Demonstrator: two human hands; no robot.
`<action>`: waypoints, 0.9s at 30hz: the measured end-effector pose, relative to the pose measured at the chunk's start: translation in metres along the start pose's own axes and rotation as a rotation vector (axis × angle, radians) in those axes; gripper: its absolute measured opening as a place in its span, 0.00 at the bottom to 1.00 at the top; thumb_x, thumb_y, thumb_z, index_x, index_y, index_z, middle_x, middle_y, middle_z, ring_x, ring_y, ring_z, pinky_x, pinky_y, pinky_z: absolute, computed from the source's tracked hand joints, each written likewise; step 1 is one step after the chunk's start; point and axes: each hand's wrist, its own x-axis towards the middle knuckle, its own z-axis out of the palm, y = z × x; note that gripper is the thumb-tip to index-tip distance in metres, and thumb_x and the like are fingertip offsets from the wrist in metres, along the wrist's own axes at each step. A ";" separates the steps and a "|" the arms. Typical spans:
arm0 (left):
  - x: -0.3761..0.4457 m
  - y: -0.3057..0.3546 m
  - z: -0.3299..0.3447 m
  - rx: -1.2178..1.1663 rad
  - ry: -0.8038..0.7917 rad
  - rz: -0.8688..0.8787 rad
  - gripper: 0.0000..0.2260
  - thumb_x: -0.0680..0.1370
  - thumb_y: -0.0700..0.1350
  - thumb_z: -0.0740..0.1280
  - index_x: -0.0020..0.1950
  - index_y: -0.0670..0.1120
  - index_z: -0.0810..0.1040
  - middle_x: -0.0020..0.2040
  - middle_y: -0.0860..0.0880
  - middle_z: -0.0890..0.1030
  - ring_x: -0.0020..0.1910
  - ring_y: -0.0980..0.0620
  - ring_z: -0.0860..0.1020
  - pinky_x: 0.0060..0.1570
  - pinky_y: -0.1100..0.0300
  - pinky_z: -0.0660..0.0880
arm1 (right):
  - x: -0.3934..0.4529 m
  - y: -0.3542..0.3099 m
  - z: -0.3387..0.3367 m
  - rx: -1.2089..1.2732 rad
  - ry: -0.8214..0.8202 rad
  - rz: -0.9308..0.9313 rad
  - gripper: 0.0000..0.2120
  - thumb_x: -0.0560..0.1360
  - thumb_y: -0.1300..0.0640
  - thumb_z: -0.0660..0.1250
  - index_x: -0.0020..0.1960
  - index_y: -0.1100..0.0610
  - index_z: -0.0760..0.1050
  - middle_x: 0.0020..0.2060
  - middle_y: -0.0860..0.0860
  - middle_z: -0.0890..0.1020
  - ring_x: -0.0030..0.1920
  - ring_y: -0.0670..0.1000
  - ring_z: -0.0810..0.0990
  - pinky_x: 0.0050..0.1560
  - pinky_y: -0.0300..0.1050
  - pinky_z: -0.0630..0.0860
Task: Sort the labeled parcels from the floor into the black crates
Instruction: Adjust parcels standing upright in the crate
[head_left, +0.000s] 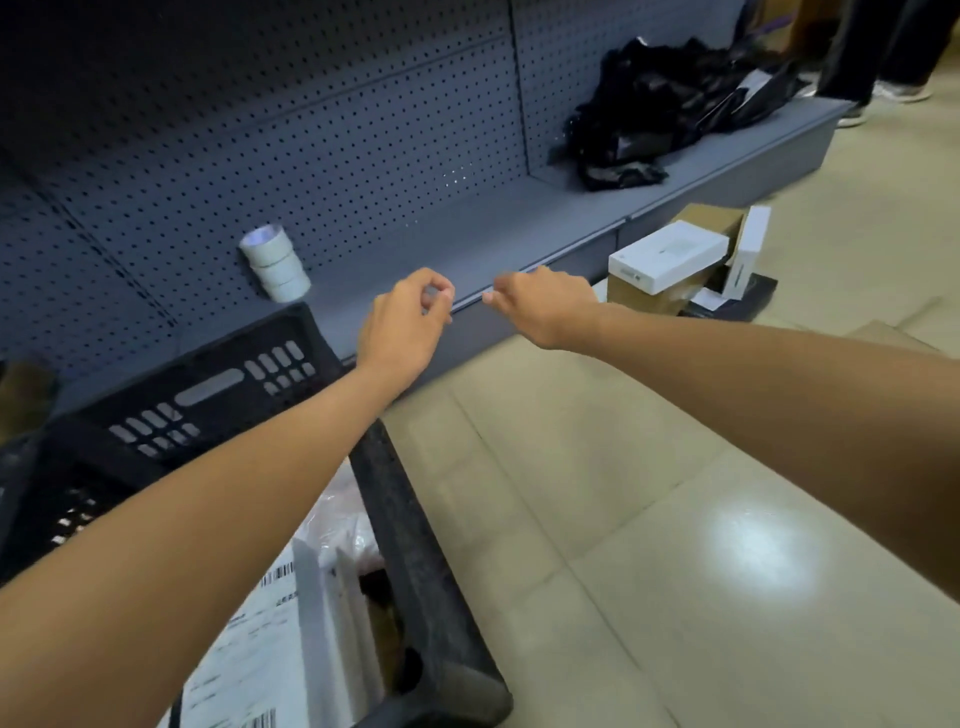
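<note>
Parcels (670, 260): white and brown boxes heaped on floor (649, 493) at right, against shelf (467, 244) base. White box on top carries small label. Crate (431, 571): black, slotted wall, at lower left; holds white labeled parcel (249, 639) with barcodes, flat white pieces beside it.

Left hand (402, 325): fingers loosely curled, thumb near fingertips, holding nothing, above shelf edge. Right hand (545, 304): fingers curled under, nothing visible in it.

Tape rolls (275, 262) stacked on shelf. Black bags (665, 109) farther right. Crate contents partly hidden by left forearm, blurred.
</note>
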 end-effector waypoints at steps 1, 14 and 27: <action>0.001 0.006 0.010 -0.010 -0.018 -0.001 0.07 0.81 0.52 0.61 0.51 0.54 0.78 0.39 0.57 0.82 0.46 0.49 0.81 0.52 0.48 0.78 | -0.001 0.013 0.001 -0.007 -0.021 0.015 0.20 0.83 0.42 0.48 0.55 0.55 0.71 0.50 0.57 0.77 0.55 0.61 0.76 0.45 0.50 0.65; 0.015 0.045 0.085 0.046 -0.176 -0.043 0.20 0.79 0.63 0.50 0.51 0.57 0.78 0.38 0.58 0.83 0.44 0.50 0.81 0.55 0.44 0.77 | 0.012 0.186 0.016 -0.077 0.076 0.270 0.14 0.80 0.52 0.57 0.64 0.54 0.67 0.59 0.56 0.76 0.61 0.58 0.70 0.45 0.50 0.67; 0.028 0.056 0.143 0.045 -0.273 -0.180 0.22 0.83 0.63 0.49 0.48 0.56 0.80 0.38 0.56 0.83 0.45 0.52 0.81 0.56 0.49 0.75 | 0.054 0.243 0.067 -0.009 0.079 0.326 0.31 0.79 0.41 0.57 0.76 0.53 0.54 0.76 0.56 0.59 0.74 0.60 0.58 0.69 0.58 0.60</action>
